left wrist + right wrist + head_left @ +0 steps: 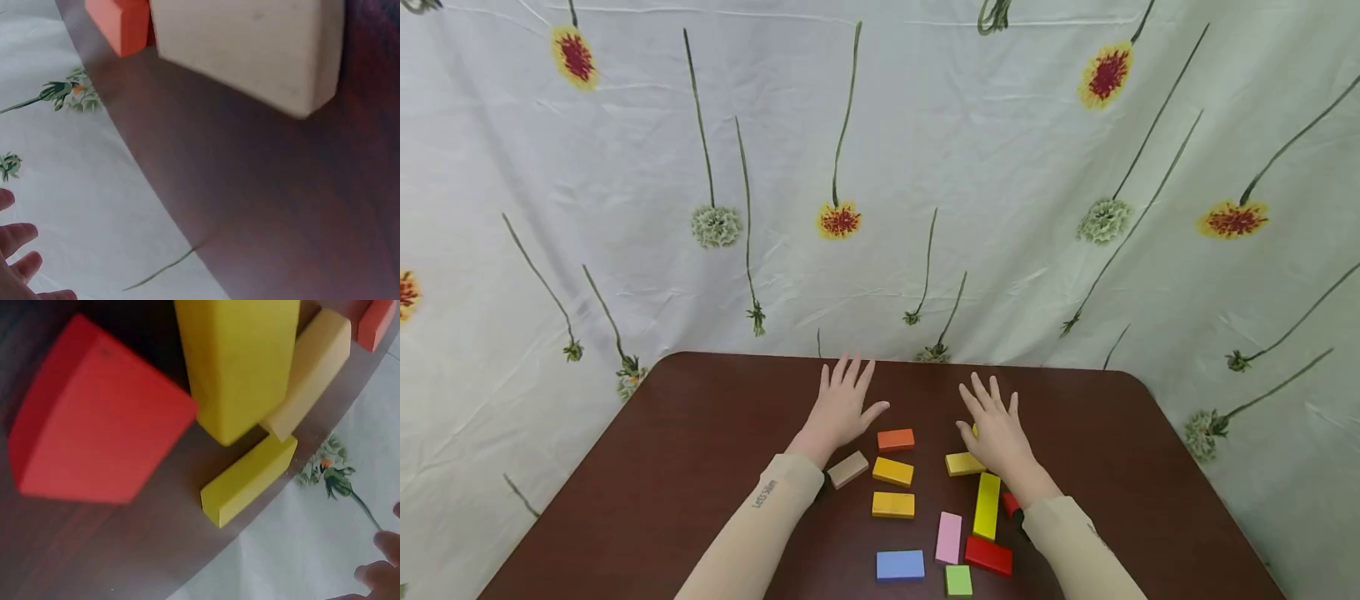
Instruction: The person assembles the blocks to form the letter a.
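Both hands reach over a dark brown table with spread fingers and hold nothing. My left hand (841, 408) is left of an orange block (896, 440); a beige block (848, 470) lies beside its wrist. My right hand (997, 433) is above the table at the right, partly hiding a yellow block (250, 481) and a pale yellow block (964, 464). Below it lie a long yellow block (987, 506) and a red block (106, 419), the latter half hidden by the wrist. Two amber blocks, one an upper amber block (892, 472), lie between the arms.
Nearer the front are a blue block (900, 566), a pink block (948, 537), a green block (958, 581) and another red block (988, 556). Behind the brown table (737, 417) hangs a white flowered cloth (790, 167).
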